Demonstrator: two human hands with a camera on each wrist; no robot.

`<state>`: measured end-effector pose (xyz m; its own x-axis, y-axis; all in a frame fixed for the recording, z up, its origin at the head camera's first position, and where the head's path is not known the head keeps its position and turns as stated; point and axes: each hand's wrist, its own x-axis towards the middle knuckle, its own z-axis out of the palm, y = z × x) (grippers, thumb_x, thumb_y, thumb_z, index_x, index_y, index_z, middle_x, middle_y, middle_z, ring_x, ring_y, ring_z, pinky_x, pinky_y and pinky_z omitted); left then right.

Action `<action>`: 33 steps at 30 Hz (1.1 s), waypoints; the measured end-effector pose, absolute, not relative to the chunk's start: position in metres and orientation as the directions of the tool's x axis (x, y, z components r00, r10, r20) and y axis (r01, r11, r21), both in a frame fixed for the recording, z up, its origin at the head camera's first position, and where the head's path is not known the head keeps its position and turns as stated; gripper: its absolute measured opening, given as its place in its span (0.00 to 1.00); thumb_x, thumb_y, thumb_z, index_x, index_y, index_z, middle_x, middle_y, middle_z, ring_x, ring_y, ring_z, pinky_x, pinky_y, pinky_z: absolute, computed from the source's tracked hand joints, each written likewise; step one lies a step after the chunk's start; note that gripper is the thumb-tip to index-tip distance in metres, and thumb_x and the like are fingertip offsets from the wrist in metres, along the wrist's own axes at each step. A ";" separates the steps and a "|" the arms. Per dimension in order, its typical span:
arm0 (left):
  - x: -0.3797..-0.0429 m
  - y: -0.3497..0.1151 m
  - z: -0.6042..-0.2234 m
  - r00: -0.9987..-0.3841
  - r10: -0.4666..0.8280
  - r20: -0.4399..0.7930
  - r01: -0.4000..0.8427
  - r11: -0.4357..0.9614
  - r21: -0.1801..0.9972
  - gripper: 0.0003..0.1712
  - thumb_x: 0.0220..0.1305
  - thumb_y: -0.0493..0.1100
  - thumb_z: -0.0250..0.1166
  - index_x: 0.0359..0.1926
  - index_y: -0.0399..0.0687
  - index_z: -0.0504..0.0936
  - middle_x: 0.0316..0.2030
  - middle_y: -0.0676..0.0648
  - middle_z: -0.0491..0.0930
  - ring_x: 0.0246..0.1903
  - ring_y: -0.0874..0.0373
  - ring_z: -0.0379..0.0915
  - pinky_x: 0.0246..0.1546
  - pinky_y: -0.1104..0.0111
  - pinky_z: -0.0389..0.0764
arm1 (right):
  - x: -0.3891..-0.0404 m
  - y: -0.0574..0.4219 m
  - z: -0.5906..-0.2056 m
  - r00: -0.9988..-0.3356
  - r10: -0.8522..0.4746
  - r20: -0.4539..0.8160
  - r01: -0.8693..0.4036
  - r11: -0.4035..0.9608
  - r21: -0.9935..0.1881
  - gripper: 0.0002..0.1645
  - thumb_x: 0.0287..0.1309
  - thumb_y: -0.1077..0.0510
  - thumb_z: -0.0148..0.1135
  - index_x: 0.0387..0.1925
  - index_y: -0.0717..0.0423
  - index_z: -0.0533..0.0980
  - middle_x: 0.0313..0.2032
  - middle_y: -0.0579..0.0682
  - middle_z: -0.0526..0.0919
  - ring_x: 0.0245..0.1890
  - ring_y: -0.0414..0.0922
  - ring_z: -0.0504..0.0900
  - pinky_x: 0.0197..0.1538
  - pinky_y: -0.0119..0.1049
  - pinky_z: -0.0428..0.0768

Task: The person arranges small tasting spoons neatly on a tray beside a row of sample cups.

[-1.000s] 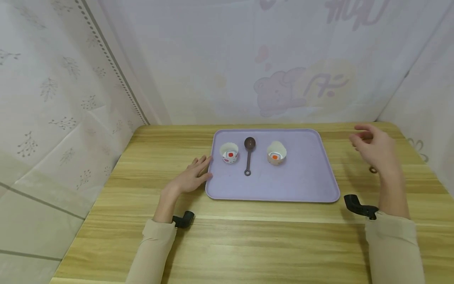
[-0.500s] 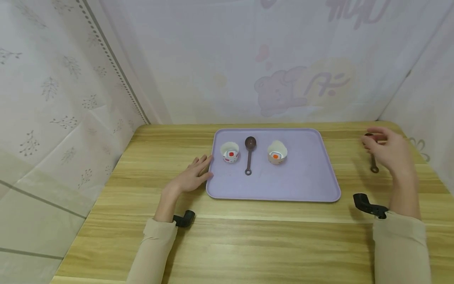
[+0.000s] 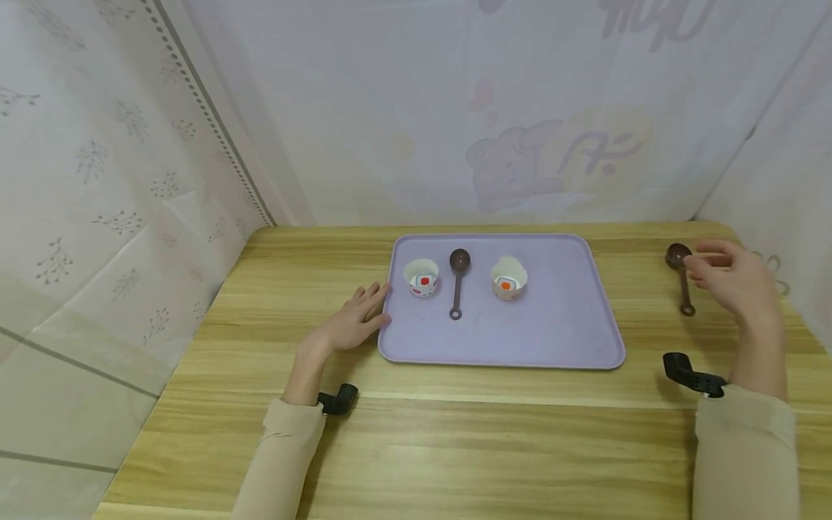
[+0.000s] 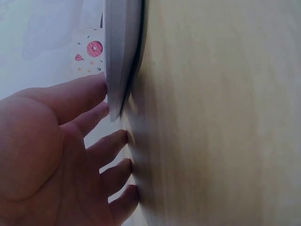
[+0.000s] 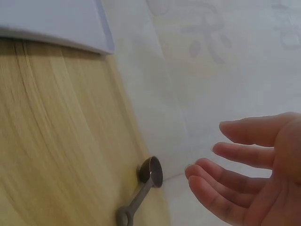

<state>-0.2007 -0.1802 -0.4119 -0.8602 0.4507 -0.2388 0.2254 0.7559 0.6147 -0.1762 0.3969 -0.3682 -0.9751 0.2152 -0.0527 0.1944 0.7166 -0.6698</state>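
Observation:
My left hand (image 3: pixel 347 325) lies at the left side of the purple tray (image 3: pixel 546 339), its thumb and fingertips at the rim. The left wrist view shows the thumb touching the tray's rim (image 4: pixel 121 52), with other fingertips on the table. At the far right, my right hand (image 3: pixel 737 282) hovers beside a brown measuring spoon (image 3: pixel 685 292). In the right wrist view its fingers are loosely bent with nothing between them, apart from the spoon (image 5: pixel 141 194). On the tray, another brown measuring spoon (image 3: pixel 457 289) lies between a white patterned paper cup (image 3: pixel 423 290) and a tan-sided paper cup (image 3: pixel 508 292).
The left cup holds a small white piece with a red mark (image 3: pixel 425 281); the right cup holds one with an orange mark (image 3: pixel 505 286). A wooden table (image 3: pixel 455 448) lies under everything. Patterned cloth curtains (image 3: pixel 364 144) hang behind it and at the sides.
My right hand has moved rightward, away from the tray, uncovering the brown spoon on the table at the right. The left hand and the things on the tray stay put.

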 end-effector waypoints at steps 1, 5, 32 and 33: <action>-0.201 -0.180 -0.412 -0.860 0.452 -0.238 0.227 0.756 0.614 0.38 0.79 0.49 0.51 0.81 0.46 0.47 0.79 0.36 0.40 0.77 0.35 0.27 0.73 0.38 0.36 | -0.176 0.399 -0.369 -0.973 0.224 -0.058 0.205 0.719 -0.664 0.44 0.75 0.39 0.46 0.74 0.69 0.57 0.60 0.76 0.70 0.27 0.18 0.71 0.37 0.30 0.73; -0.202 -0.179 -0.411 -0.860 0.452 -0.237 0.230 0.757 0.611 0.38 0.79 0.49 0.51 0.81 0.46 0.48 0.79 0.36 0.40 0.77 0.35 0.27 0.73 0.38 0.36 | -0.176 0.405 -0.374 -0.964 0.251 -0.089 0.246 0.712 -0.657 0.46 0.74 0.38 0.45 0.74 0.70 0.56 0.61 0.78 0.69 0.26 0.18 0.69 0.45 0.54 0.75; -0.200 -0.179 -0.411 -0.862 0.441 -0.250 0.212 0.761 0.613 0.38 0.79 0.50 0.51 0.81 0.47 0.47 0.79 0.36 0.39 0.77 0.35 0.26 0.72 0.38 0.34 | -0.187 0.437 -0.407 -0.966 0.185 -0.180 0.258 0.708 -0.658 0.39 0.75 0.47 0.48 0.65 0.81 0.60 0.48 0.79 0.78 0.27 0.30 0.78 0.29 0.30 0.79; -0.200 -0.179 -0.411 -0.863 0.440 -0.250 0.210 0.761 0.613 0.38 0.79 0.50 0.51 0.81 0.47 0.47 0.79 0.36 0.39 0.77 0.35 0.26 0.73 0.38 0.34 | -0.187 0.437 -0.408 -0.965 0.189 -0.183 0.263 0.705 -0.659 0.39 0.75 0.47 0.48 0.65 0.81 0.60 0.50 0.80 0.77 0.27 0.29 0.77 0.29 0.30 0.79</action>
<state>-0.2002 -0.1787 -0.4115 -0.8626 0.4396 -0.2503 0.2100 0.7614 0.6133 -0.1869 0.4373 -0.4075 -0.9649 0.1888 -0.1827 0.2627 0.7050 -0.6587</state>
